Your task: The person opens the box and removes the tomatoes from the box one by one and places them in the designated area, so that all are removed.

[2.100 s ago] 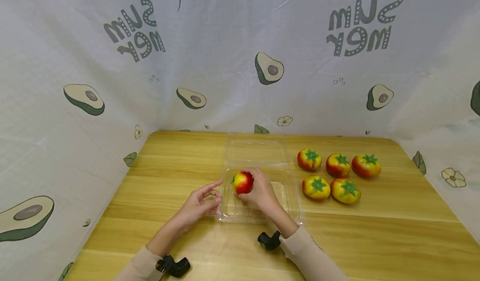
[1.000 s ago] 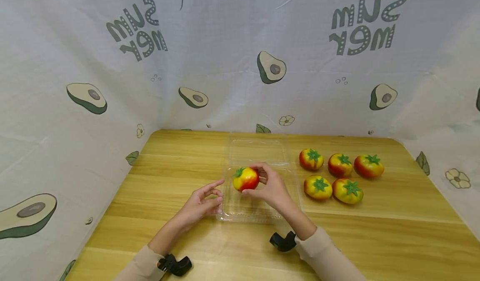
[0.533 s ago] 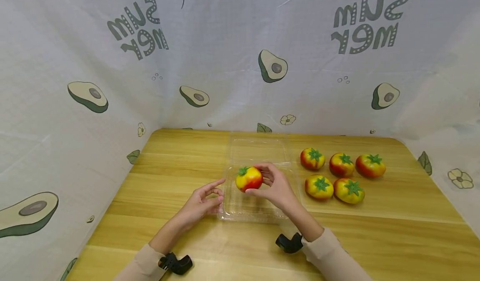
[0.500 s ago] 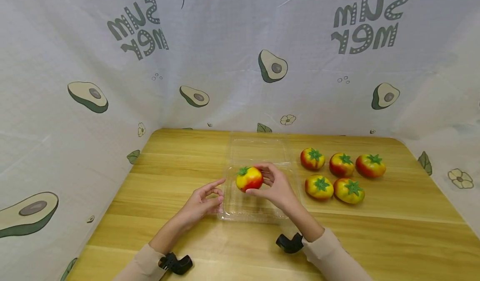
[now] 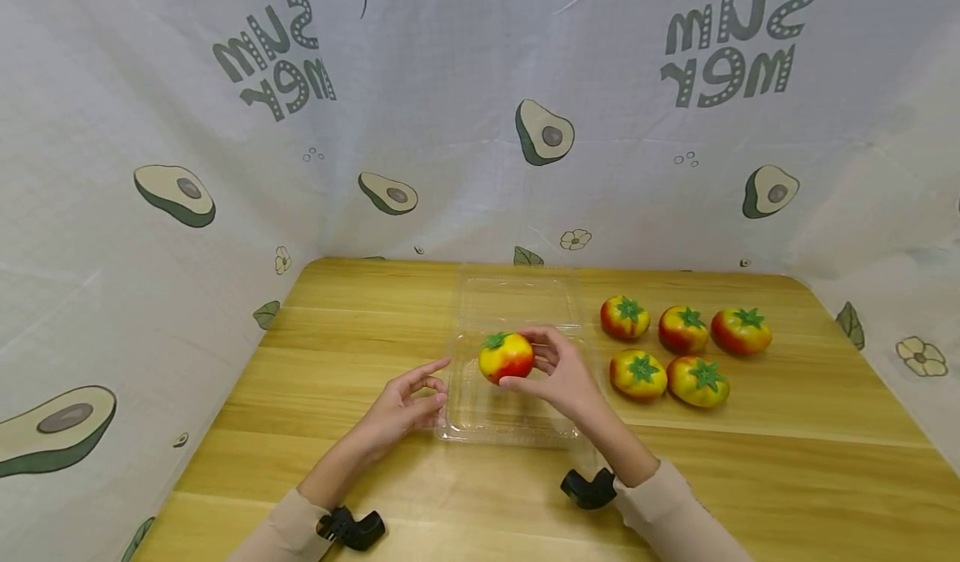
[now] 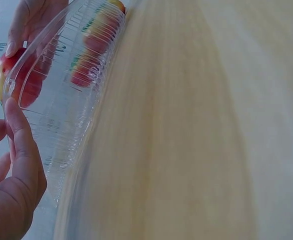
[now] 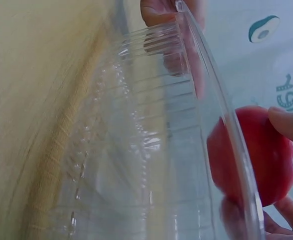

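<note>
A red and yellow toy tomato [image 5: 507, 358] with a green leafy top is gripped by my right hand [image 5: 561, 377], thumb on the near side and fingers behind. It hangs over the clear plastic clamshell container [image 5: 517, 435], whose lid [image 5: 517, 299] lies folded back. In the right wrist view the tomato [image 7: 256, 157] shows its red side above the rim. My left hand [image 5: 405, 408] holds the container's left rim between thumb and fingers; in the left wrist view its index finger [image 6: 20, 130] lies along the clear wall.
Several more toy tomatoes [image 5: 637, 374] sit in two rows on the wooden table [image 5: 337, 337], right of the container. A white cloth [image 5: 450, 87] printed with avocados hangs behind and at both sides. Each wrist carries a black mount [image 5: 588, 489].
My right hand has turned the tomato so its green top faces up and left, and shifted it rightward over the container. The left hand has stayed at the rim.
</note>
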Available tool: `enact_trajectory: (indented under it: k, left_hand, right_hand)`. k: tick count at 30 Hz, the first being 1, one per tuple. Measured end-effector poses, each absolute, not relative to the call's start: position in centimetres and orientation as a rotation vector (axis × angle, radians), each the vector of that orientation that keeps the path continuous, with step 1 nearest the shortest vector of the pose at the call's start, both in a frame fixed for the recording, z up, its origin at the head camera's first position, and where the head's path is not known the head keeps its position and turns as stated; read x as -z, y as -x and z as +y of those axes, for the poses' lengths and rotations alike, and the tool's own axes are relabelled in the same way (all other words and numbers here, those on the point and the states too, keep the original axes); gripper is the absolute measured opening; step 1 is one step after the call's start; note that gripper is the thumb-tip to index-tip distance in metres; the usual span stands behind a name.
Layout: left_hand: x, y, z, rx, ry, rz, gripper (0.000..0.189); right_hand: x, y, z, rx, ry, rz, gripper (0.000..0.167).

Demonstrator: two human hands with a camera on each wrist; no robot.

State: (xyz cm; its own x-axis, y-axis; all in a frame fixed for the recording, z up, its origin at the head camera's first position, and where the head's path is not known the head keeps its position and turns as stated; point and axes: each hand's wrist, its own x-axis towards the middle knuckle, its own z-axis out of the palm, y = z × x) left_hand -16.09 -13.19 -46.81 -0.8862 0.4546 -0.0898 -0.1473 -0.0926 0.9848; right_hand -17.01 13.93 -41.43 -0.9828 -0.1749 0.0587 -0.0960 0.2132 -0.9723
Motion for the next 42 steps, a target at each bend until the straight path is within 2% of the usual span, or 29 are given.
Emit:
enact_trajectory:
  k: [42]
  left_hand:
    - [46.8, 16.0, -13.3, -2.033, -0.311, 1.775, 0.060]
  right_hand:
    - [41.6, 16.0, 18.8, 2.005, 0.258, 2.377, 0.070]
